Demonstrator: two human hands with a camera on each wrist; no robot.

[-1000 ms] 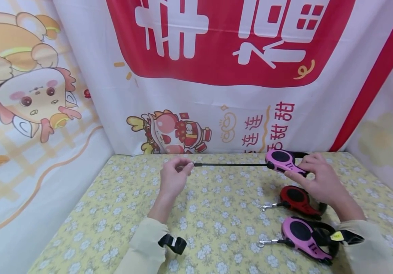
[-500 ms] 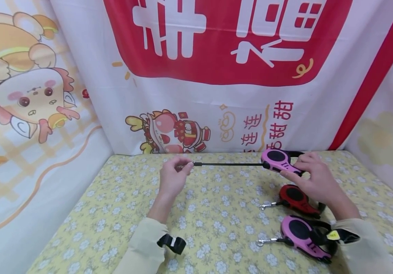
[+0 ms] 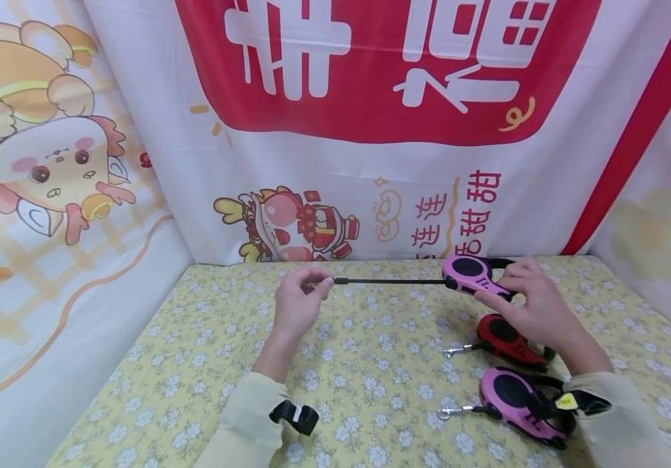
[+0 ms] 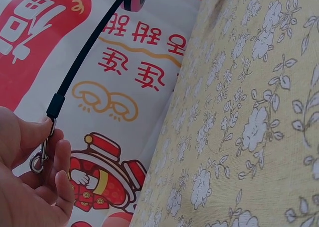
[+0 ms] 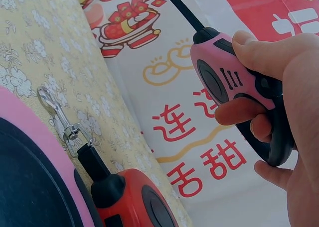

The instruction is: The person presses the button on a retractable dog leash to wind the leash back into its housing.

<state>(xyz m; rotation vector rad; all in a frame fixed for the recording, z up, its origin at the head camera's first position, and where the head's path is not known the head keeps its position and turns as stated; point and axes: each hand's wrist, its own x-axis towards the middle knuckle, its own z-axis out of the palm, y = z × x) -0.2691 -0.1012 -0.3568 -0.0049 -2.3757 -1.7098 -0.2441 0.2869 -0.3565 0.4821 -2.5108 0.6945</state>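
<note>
My right hand [image 3: 537, 302] grips a pink and black retractable dog leash [image 3: 469, 273] by its handle, held up above the table. In the right wrist view its casing [image 5: 224, 70] shows with the thumb on top and fingers through the loop. A black strap [image 3: 394, 281] runs straight from the casing to my left hand [image 3: 297, 302]. There the thumb and fingers pinch the metal snap hook [image 4: 44, 152] at the strap's end, seen in the left wrist view. The strap [image 4: 82, 55] looks taut between the hands.
On the flowered tablecloth [image 3: 370, 390] below my right hand lie a red retractable leash [image 3: 502, 331] and another pink one [image 3: 508, 393], their snap hooks pointing left. A printed cloth [image 3: 335, 162] hangs along the table's back edge, with more cloth [image 3: 78, 292] at the left.
My right hand and the pink leash casing have moved slightly left, closer to the left hand, and the strap between them is shorter. The left hand stays almost in place.
</note>
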